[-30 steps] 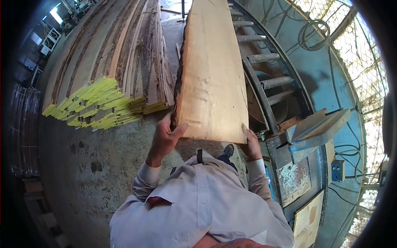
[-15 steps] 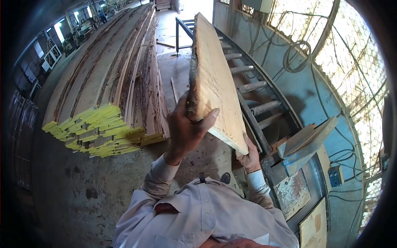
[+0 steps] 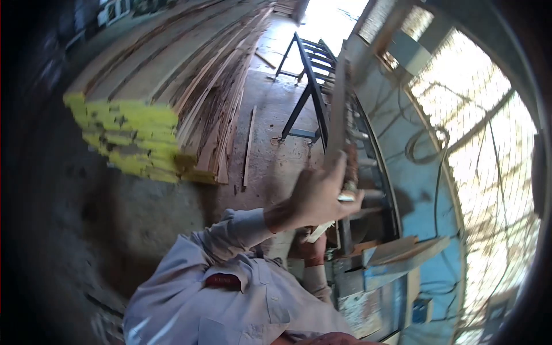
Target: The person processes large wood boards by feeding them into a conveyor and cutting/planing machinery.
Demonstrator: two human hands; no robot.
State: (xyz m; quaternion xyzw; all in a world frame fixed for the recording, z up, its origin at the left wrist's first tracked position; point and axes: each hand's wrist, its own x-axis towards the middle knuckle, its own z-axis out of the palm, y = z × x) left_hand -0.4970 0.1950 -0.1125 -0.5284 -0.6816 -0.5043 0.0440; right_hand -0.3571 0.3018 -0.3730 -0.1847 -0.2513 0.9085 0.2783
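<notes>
A long wooden board with a rough bark edge stands turned nearly edge-on over the roller conveyor. My left hand is closed round its near upper edge, thumb on one side and fingers on the other; motion blurs it a little. Lower down, my right hand grips the board's pale near end from below, and its fingers are partly hidden. Behind and under the board runs the roller conveyor with its dark metal frame.
To the left lies a big stack of boards with yellow-painted ends. A thin wood strip rests on the floor beside it. Tilted wood pieces sit at the conveyor's near end. Coiled cable hangs on the blue wall.
The board has turned from showing its broad face to nearly edge-on, moving right over the conveyor. Both hands have kept hold. The camera view has tilted and shifted.
</notes>
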